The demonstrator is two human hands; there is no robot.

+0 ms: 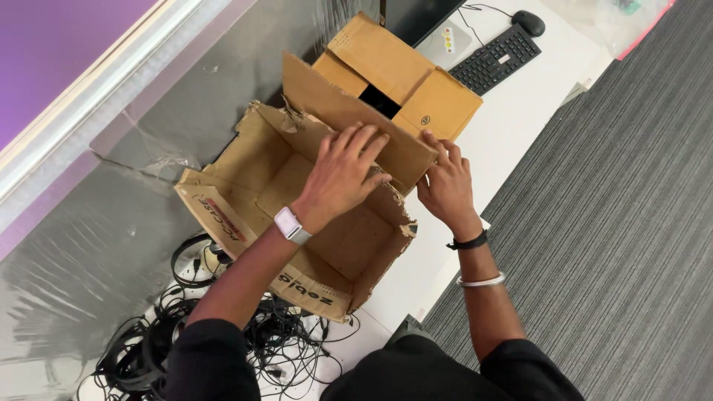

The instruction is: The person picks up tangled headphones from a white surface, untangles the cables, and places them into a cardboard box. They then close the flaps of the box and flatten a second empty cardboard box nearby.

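My left hand (343, 172) lies flat on a flap (349, 119) of the open cardboard box (252, 193), with the fingers spread a little and stretched along the flap; it presses on the flap and does not close around anything. On this wrist I wear a watch (290, 224) with a pale band. My right hand (448, 186) is at the far end of the same flap, near the right corner of the box, and its fingers are bent lightly against the edge of the cardboard; it is half open and I cannot tell if it really grips the edge or only touches it. On the right wrist there are a black band (468, 241) and a thin metal bangle (481, 281). The box is brown, empty inside as far as I can see, and its edges are torn in some places. On its outer side, near me, there is dark printed lettering, and on the left side a red and black label. The box stands on a white table (512, 126). Just behind it there is a second brown box (416, 82) with the flaps partly closed. Further on the table I see a black keyboard (496, 58) and a black mouse (529, 22). Below the box, near my left arm, lies a heap of black cables (163, 334).
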